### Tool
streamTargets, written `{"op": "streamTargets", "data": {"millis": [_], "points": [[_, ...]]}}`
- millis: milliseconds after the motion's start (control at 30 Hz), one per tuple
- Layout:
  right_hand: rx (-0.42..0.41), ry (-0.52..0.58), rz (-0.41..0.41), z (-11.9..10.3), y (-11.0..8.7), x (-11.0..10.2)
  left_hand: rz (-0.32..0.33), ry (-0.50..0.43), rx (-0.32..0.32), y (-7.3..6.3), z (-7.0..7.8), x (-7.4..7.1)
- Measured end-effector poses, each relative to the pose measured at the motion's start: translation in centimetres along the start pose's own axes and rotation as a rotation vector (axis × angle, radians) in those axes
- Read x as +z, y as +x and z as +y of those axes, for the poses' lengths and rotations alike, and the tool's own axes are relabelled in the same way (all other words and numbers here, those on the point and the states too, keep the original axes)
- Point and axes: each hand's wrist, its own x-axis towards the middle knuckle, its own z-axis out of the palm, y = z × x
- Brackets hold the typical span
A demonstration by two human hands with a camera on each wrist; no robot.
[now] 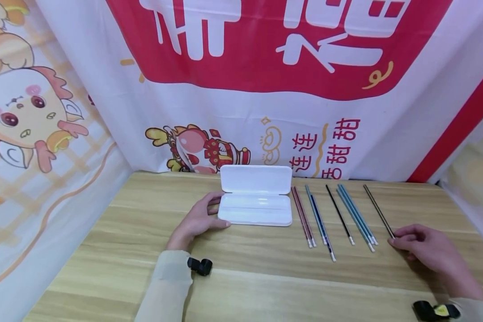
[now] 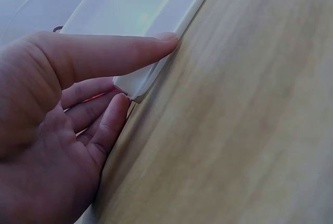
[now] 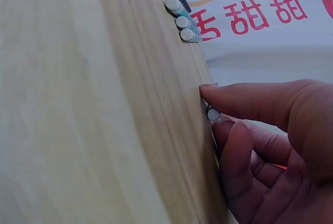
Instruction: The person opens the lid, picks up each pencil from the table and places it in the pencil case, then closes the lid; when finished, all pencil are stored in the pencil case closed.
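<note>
A white pencil case (image 1: 255,216) lies with its lid up near the back of the table. My left hand (image 1: 201,218) holds the case's left end, the thumb along its front edge and the fingers at its side. In the left wrist view, the thumb (image 2: 119,52) crosses the corner of the case (image 2: 138,81). At the right, my right hand (image 1: 426,246) pinches the near end of a dark gold pencil (image 1: 378,209) between thumb and fingers. Its white eraser end (image 3: 213,114) shows between the fingertips in the right wrist view.
Between case and right hand lie red pencils (image 1: 303,217), blue patterned pencils (image 1: 322,223), a black pencil (image 1: 340,214) and several light blue pencils (image 1: 356,217), eraser ends toward me. A printed cloth (image 1: 209,107) hangs behind the wooden table (image 1: 265,290).
</note>
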Motion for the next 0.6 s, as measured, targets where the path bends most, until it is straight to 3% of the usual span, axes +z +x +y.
{"op": "streamTargets", "data": {"millis": [600], "points": [[0.024,-0.037,0.001,-0.06,0.19,-0.17,-0.007,-0.004,0.013,-0.11,0.15,-0.08]]}}
